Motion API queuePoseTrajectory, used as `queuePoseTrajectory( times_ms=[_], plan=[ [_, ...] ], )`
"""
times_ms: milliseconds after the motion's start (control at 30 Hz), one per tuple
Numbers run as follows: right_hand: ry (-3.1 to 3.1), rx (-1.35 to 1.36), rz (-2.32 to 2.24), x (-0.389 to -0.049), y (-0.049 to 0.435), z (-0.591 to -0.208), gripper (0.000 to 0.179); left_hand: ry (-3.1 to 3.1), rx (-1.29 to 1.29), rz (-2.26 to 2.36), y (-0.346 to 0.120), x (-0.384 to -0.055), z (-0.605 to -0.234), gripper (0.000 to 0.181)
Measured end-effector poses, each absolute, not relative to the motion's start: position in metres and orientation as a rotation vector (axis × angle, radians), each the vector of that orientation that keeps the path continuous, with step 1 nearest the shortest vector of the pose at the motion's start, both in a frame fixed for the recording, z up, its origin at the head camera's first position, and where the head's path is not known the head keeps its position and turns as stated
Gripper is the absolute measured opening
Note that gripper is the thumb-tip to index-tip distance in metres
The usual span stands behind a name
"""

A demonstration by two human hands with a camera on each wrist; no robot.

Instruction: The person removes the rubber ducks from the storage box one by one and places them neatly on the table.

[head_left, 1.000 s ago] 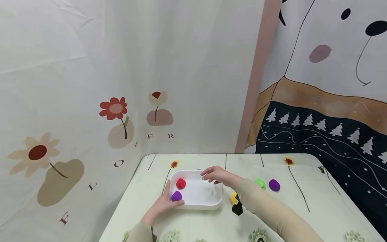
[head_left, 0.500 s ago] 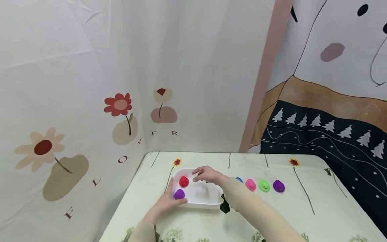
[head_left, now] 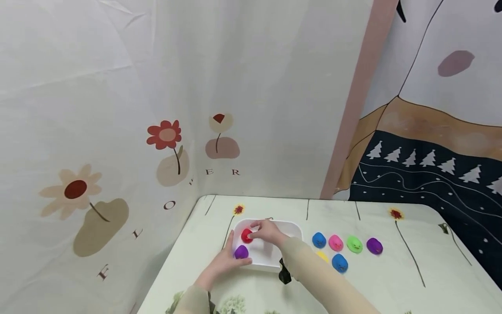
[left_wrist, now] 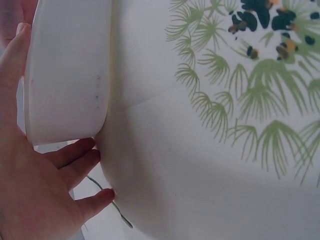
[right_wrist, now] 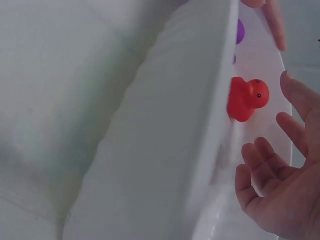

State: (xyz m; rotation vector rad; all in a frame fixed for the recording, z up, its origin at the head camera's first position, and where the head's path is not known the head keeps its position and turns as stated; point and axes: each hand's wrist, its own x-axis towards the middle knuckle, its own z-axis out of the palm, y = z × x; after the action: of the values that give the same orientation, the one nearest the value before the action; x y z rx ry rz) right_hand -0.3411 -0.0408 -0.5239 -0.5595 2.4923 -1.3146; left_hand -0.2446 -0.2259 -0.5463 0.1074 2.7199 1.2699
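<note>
A white plastic tub (head_left: 288, 229) stands on the table with a red rubber duck (head_left: 245, 237) and a purple duck (head_left: 241, 252) in its left end. My left hand (head_left: 227, 263) holds that end, thumb along the near rim and fingers spread around the end wall, as the left wrist view also shows at the tub's corner. Over the tub, my right hand (head_left: 268, 232) reaches toward the red duck. In the right wrist view its thumb and forefinger are parted just beside the duck's head, with a gap between, and the other fingers are loosely bent.
Right of the tub lie a blue duck (head_left: 319, 240), a pink duck (head_left: 336, 243), a green duck (head_left: 354, 244) and a purple duck (head_left: 374, 246). Nearer are a second blue duck (head_left: 340, 263) and a yellow duck (head_left: 322, 256), partly behind the right sleeve.
My right hand has moved left and down, from above the tub's right part to the red duck. The left hand keeps its place on the tub. The head view has turned slightly left.
</note>
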Motion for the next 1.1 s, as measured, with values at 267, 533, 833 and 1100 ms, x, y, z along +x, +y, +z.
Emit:
queuePoseTrajectory(
  times_ms=[267, 533, 833, 1100],
  plan=[
    [2.484, -0.574, -1.423, -0.335, -0.036, -0.540, 0.034, 2.714, 0.180, 1.270, -0.213, -0.241, -0.545, 0.119],
    [2.566, -0.630, -1.418, -0.337, -0.044, -0.548, 0.021, 2.719, 0.184, 1.283, -0.209, -0.239, -0.540, 0.119],
    [2.607, -0.555, -1.419, -0.332, -0.057, -0.548, 0.010, 2.740, 0.174, 1.292, -0.216, -0.239, -0.542, 0.120],
    [2.683, -0.489, -1.379, -0.331, -0.068, -0.550, 0.017, 2.754, 0.157, 1.298, -0.222, -0.238, -0.538, 0.119]
  ],
)
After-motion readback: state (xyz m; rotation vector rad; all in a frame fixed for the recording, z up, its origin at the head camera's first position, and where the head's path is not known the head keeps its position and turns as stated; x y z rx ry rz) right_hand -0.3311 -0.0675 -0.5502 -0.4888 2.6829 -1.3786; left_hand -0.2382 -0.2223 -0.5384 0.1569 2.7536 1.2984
